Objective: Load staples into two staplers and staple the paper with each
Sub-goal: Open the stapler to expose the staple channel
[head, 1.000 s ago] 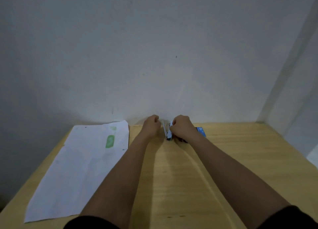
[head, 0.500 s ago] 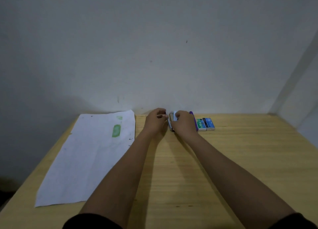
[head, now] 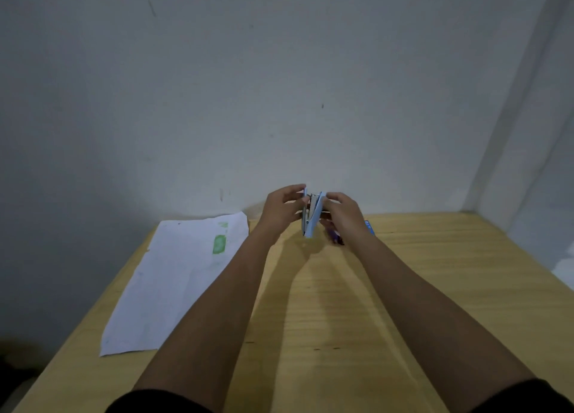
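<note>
While both hands hold the light-blue stapler (head: 312,217) above the desk (head: 435,288), hinged open and upright, left hand (head: 281,210) fingers grasp the lid, right hand (head: 343,215) the base; staples apparently unloaded; paper (head: 174,285) lies left.

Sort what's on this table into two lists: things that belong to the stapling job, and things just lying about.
Part of the job:
- light blue stapler, opened up, held by the left hand and right hand
- purple stapler, on the table behind the right hand
- blue staple box, mostly hidden by the right wrist
- white paper, flat on the left

Just lying about:
- nothing visible
</note>
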The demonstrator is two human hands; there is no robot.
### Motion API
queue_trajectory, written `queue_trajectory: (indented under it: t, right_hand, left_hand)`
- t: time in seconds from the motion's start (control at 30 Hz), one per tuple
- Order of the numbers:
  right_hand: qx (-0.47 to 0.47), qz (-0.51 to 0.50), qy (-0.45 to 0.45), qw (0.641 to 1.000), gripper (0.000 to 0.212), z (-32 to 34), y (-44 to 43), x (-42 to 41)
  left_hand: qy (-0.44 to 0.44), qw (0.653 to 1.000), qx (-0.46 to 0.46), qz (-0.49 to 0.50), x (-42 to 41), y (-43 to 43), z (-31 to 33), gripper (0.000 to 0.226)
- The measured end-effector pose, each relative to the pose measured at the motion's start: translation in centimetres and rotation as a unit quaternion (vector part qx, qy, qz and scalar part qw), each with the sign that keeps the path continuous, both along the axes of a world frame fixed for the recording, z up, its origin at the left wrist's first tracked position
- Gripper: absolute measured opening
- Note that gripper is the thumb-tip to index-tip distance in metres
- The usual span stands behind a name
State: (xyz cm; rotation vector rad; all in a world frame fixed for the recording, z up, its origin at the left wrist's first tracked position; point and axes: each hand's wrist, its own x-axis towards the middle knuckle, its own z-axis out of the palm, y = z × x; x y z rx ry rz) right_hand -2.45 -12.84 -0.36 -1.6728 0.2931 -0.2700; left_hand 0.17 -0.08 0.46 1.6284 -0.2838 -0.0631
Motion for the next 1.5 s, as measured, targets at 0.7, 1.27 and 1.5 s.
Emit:
queue_trajectory:
  t: [0.7, 1.27, 1.5]
  right_hand:
    - [-0.111, -0.018, -0.056, 0.992, 0.022, 1.6, -3.2, -3.1]
    - [-0.148, 0.064, -0.024, 0.987, 0.025, 2.3, -4.8, -3.5]
    - [-0.116, 0.024, -0.027, 0.993, 0.027, 2.5, -3.7, -2.7]
  left_hand:
    - [-0.195, 0.968, 0.154, 0.022, -3.7, -4.4, 1.1, 0.028]
    - [-0.075, 0.989, 0.111, -0.064, -1.7, -3.5, 1.2, 0.022]
    - [-0.112, 0.985, 0.127, 0.015, -2.1, -4.2, 1.2, 0.023]
